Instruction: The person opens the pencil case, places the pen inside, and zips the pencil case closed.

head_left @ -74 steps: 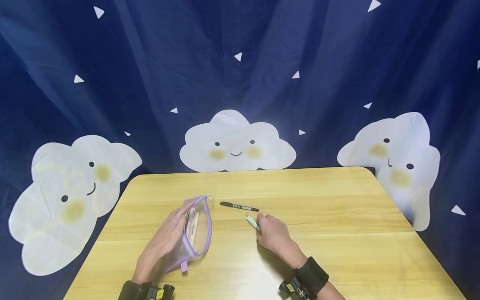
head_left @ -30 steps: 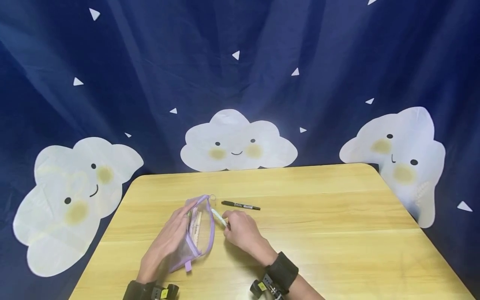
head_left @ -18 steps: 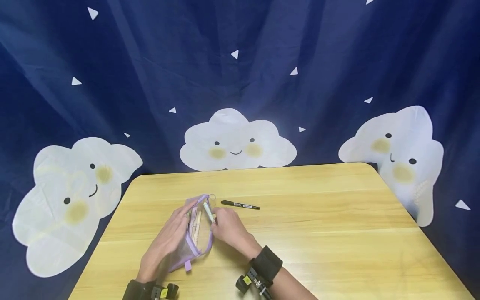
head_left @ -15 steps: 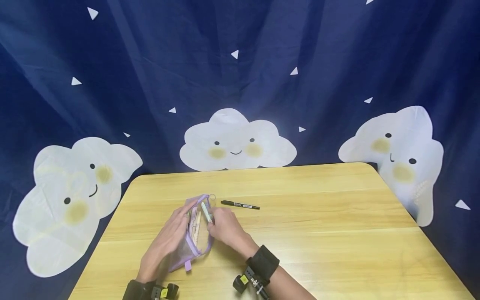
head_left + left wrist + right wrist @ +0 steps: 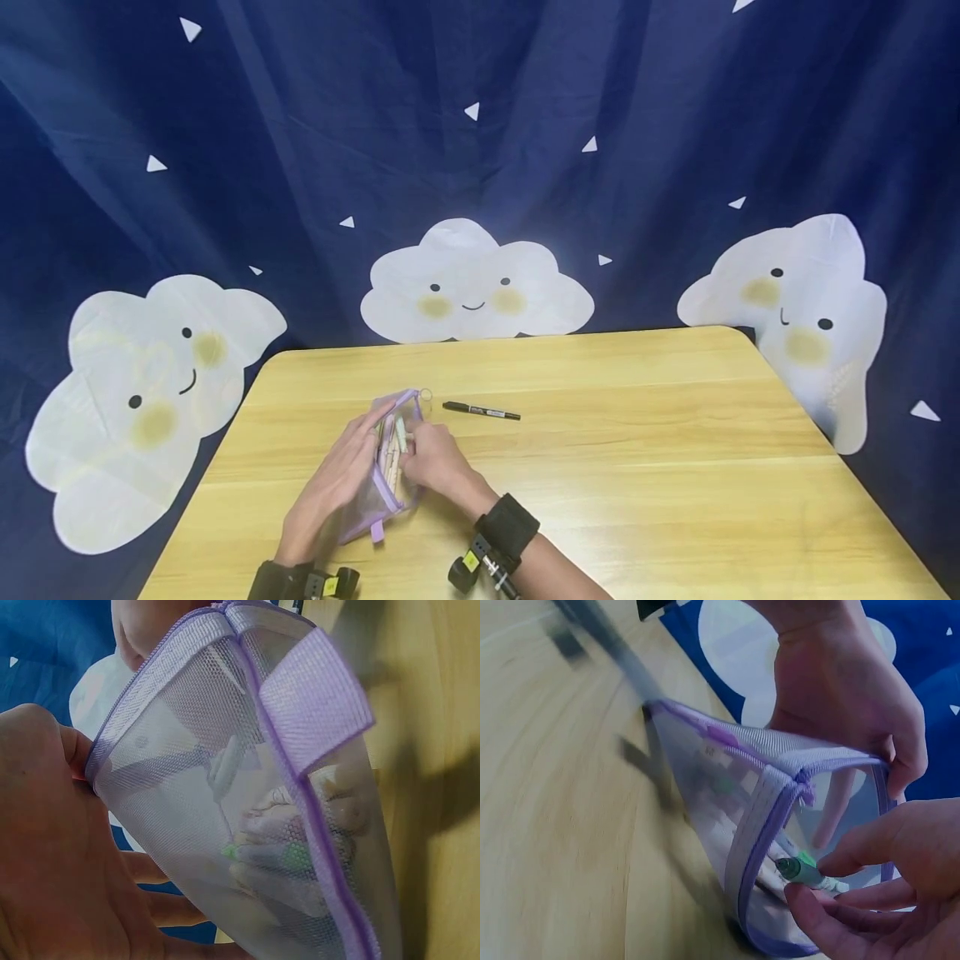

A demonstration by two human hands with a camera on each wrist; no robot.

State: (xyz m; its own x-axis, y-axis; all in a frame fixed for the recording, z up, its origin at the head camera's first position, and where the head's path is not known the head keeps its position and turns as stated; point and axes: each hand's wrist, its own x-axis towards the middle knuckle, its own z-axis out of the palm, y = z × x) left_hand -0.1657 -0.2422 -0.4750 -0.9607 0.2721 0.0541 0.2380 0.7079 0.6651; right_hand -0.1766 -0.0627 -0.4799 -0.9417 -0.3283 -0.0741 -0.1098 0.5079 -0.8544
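Note:
A purple-edged mesh pencil case (image 5: 358,510) lies on the table, its zipped mouth spread wide toward the right. My left hand (image 5: 341,462) holds its left side, thumb over the rim in the right wrist view. My right hand (image 5: 441,460) reaches into the mouth and pinches a pale green pen (image 5: 810,877) between thumb and fingers. That pen points away from me, over several slim pens and sticks inside the case. Through the mesh in the left wrist view, the right fingers and a bright green bit (image 5: 298,856) show blurred.
A black marker (image 5: 482,411) lies on the wooden table (image 5: 637,433), right of the case's far corner. A small metal ring (image 5: 426,395) hangs at that corner. Behind the table's far edge stands a dark blue curtain (image 5: 525,183) with clouds.
My right hand has carried the pale green pen leftward from beside the black marker into the case's mouth. My left hand has stayed on the case.

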